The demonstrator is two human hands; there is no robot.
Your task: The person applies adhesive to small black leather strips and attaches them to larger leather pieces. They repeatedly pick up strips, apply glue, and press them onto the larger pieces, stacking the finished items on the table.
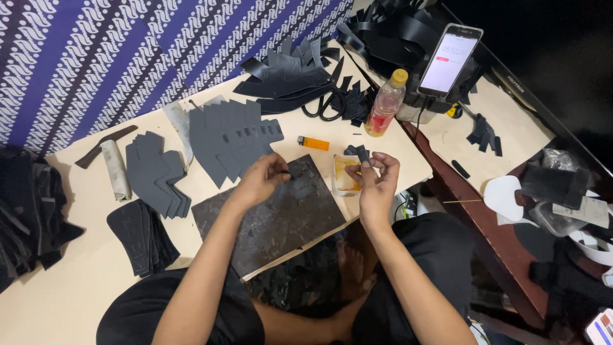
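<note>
From where I watch, the far left is filled by a hanging cloth [96, 51] patterned in blue, purple and white, with a dark heap of material [25, 211] lying below it. The work surface is a pale board [70, 281] set low; the person sits at it with a bare foot tucked under. On the board I see a rolled strip [116, 169], a fan of grey cut pieces [156, 172], a darker stack [140, 236] nearer the person, and a larger fan of grey cut pieces [233, 137] further back.

In the middle lies a dark mottled slab [281, 217], tilted on the board. The left hand [258, 182] rests at its upper edge, fingers curled together and pinching a small dark piece [300, 186] down on the slab. Behind are black offcuts [287, 80], scissors [329, 105] and an orange lighter [313, 143].

The right hand [377, 182] hovers just right of the slab, over a small clear tray of yellowish stuff [345, 176]. Its thumb and forefinger are pressed together on a small dark scrap [361, 153]; the other fingers are loosely bent.

Further right stand a plastic bottle with a yellow cap [385, 105] and a propped phone [449, 61] with a lit screen. A dark wooden table [504, 255] beyond carries white cut shapes [504, 195] and more black pieces.
</note>
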